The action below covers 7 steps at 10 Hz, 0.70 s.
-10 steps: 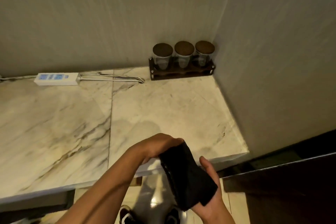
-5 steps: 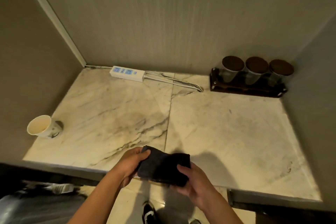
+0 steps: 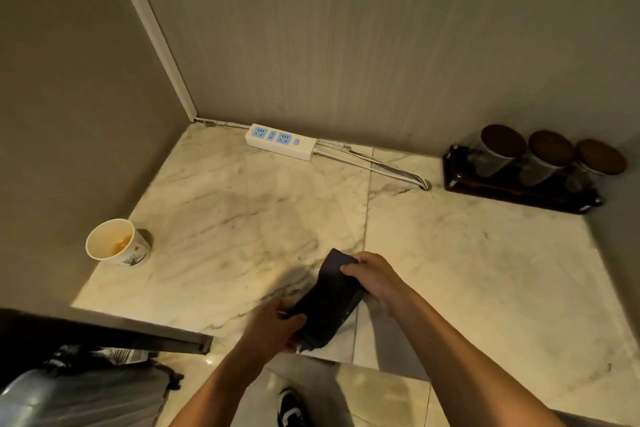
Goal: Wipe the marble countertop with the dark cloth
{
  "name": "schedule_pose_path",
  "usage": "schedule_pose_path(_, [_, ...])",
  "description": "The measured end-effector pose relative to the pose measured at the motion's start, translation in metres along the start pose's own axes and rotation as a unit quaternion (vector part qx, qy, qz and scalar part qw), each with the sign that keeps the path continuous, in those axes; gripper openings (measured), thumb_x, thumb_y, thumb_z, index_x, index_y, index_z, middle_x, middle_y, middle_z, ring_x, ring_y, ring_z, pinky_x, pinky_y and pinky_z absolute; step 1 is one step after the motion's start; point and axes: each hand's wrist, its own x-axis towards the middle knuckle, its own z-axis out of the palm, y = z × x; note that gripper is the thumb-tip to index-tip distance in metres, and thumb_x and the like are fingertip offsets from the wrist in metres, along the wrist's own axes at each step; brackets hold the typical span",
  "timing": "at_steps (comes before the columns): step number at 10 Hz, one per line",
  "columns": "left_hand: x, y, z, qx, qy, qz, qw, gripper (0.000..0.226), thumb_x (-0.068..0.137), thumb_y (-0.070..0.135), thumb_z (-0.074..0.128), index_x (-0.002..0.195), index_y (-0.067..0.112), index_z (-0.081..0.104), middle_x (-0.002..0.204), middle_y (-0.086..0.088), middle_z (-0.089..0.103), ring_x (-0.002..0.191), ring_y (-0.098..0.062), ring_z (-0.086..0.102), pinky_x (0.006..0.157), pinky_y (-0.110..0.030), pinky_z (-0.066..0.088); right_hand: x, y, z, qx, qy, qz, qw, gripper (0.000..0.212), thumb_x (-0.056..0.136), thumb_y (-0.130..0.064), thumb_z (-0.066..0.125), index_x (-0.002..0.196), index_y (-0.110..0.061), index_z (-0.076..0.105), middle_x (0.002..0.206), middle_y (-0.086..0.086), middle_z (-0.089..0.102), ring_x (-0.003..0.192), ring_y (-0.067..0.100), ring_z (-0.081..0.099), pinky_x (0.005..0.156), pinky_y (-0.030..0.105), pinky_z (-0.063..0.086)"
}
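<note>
A folded dark cloth (image 3: 329, 302) is held between both hands just above the front part of the white veined marble countertop (image 3: 467, 270). My left hand (image 3: 273, 326) grips its near lower end at the counter's front edge. My right hand (image 3: 375, 276) pinches its far upper end. The cloth runs diagonally from lower left to upper right. Whether it touches the marble I cannot tell.
A paper cup (image 3: 116, 248) with a little orange liquid stands at the left edge by the wall. A white power strip (image 3: 280, 141) with its cable lies along the back wall. Three lidded jars (image 3: 543, 158) in a dark wooden rack (image 3: 512, 189) fill the back right corner.
The view has swung left and closer. The cloth has moved from in front of the counter edge to over the marble, and both hands now hold it at opposite ends.
</note>
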Motion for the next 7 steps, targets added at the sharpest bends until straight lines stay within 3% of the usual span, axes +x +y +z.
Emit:
schedule_pose_path(1, [0.004, -0.006, 0.002, 0.128, 0.027, 0.033, 0.991, 0.006, 0.088, 0.023, 0.061, 0.093, 0.022, 0.06, 0.079, -0.001, 0.069, 0.059, -0.011, 0.066, 0.054, -0.027, 0.055, 0.011, -0.008, 0.006, -0.088, 0.014, -0.035, 0.995, 0.003, 0.076, -0.015, 0.063, 0.077, -0.016, 0.061, 0.074, -0.001, 0.062, 0.067, 0.015, 0.058, 0.057, 0.026, 0.04])
schedule_pose_path(2, [0.009, -0.012, 0.002, 0.327, 0.088, 0.087, 0.937, 0.011, 0.085, 0.04, 0.059, 0.082, 0.032, 0.052, 0.074, 0.011, 0.058, 0.064, -0.002, 0.056, 0.054, -0.017, 0.039, 0.02, -0.011, 0.019, -0.261, 0.08, -0.097, 0.957, 0.01, 0.08, -0.02, 0.063, 0.086, -0.026, 0.066, 0.082, -0.009, 0.058, 0.074, 0.011, 0.055, 0.058, 0.025, 0.04])
schedule_pose_path(3, [0.012, -0.014, 0.004, 0.394, 0.111, 0.124, 0.904, 0.019, 0.082, 0.048, 0.058, 0.08, 0.032, 0.047, 0.075, 0.014, 0.052, 0.068, -0.003, 0.052, 0.057, -0.018, 0.036, 0.021, -0.011, 0.025, -0.33, 0.119, -0.119, 0.929, 0.014, 0.083, -0.025, 0.064, 0.097, -0.029, 0.066, 0.091, -0.008, 0.053, 0.082, 0.013, 0.052, 0.06, 0.025, 0.04])
schedule_pose_path(5, [0.015, -0.015, 0.004, 0.437, 0.094, 0.137, 0.884, 0.025, 0.082, 0.053, 0.054, 0.095, 0.031, 0.053, 0.082, 0.012, 0.056, 0.074, -0.007, 0.056, 0.068, -0.023, 0.048, 0.015, -0.006, 0.023, -0.32, 0.136, -0.127, 0.929, 0.028, 0.089, -0.034, 0.057, 0.117, -0.026, 0.057, 0.115, -0.003, 0.056, 0.108, 0.019, 0.05, 0.075, 0.031, 0.045])
schedule_pose_path(6, [0.016, -0.002, 0.001, 0.442, 0.127, 0.147, 0.876, 0.025, 0.085, 0.053, 0.048, 0.096, 0.03, 0.051, 0.083, 0.012, 0.055, 0.074, -0.008, 0.055, 0.067, -0.026, 0.047, 0.0, -0.005, 0.008, -0.291, 0.161, -0.162, 0.929, 0.036, 0.093, -0.039, 0.048, 0.125, -0.023, 0.054, 0.127, 0.0, 0.056, 0.115, 0.02, 0.049, 0.091, 0.034, 0.044])
schedule_pose_path(7, [0.016, 0.014, 0.001, 0.485, 0.175, 0.181, 0.837, 0.031, 0.089, 0.051, 0.041, 0.103, 0.027, 0.055, 0.092, 0.009, 0.058, 0.078, -0.008, 0.053, 0.069, -0.026, 0.046, -0.012, -0.005, -0.009, -0.284, 0.199, -0.207, 0.915, 0.043, 0.093, -0.043, 0.045, 0.13, -0.022, 0.051, 0.134, 0.002, 0.052, 0.122, 0.02, 0.045, 0.097, 0.034, 0.041])
